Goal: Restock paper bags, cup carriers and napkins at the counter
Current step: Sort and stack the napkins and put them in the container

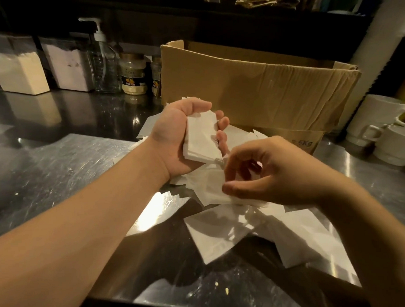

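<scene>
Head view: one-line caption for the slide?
Left hand holds a napkin stack while the right hand pinches a loose napkin from the pile beside an open box.

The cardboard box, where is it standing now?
In the head view the cardboard box stands open on the steel counter, right of centre behind both hands, between the labelled jars and the white cups.

The cardboard box (pixel 252 82) is hiding its own inside; the mugs (pixel 384 133) are running off the right edge; jar labels (pixel 134 81) are blurring.
</scene>
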A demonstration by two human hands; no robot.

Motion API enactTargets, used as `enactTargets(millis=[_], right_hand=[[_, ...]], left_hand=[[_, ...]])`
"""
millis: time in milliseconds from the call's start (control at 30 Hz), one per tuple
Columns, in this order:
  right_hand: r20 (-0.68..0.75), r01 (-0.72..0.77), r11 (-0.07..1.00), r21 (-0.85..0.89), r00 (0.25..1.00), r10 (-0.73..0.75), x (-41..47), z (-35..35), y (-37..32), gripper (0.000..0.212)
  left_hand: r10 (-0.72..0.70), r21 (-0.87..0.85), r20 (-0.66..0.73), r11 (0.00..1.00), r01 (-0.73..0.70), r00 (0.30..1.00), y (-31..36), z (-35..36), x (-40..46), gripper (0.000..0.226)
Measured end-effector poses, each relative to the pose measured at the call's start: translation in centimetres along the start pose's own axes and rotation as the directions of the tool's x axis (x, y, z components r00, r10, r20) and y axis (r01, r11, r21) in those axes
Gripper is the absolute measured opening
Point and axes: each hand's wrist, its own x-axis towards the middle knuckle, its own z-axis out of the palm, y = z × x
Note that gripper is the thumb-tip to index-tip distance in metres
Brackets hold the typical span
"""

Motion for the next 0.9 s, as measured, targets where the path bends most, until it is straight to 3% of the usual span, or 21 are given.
enactTargets(millis=[200, 367, 900], right_hand=[[0.358, -0.097, 0.976, -0.193, 0.919, 0.162, -0.3, -0.2, -0.3, 0.047], [0.393, -0.043, 0.931, -0.362, 0.899, 0.194, -0.1, 0.8, 0.0, 0.062], [0.361, -0.067, 0.98, -0.187, 0.923, 0.132, -0.3, 0.0, 0.6, 0.021]], left_hand=[[-0.04, 0.055, 0.009, 0.998, 0.039, 0.999, -0.4, 0.2, 0.0, 0.048], [-0.052, 0.088, -0.002, 0.995, 0.052, 0.999, -0.5, 0.2, 0.1, 0.051], [-0.056, 0.115, -0.066, 0.991, 0.063, 0.996, -0.6, 0.5, 0.1, 0.047]])
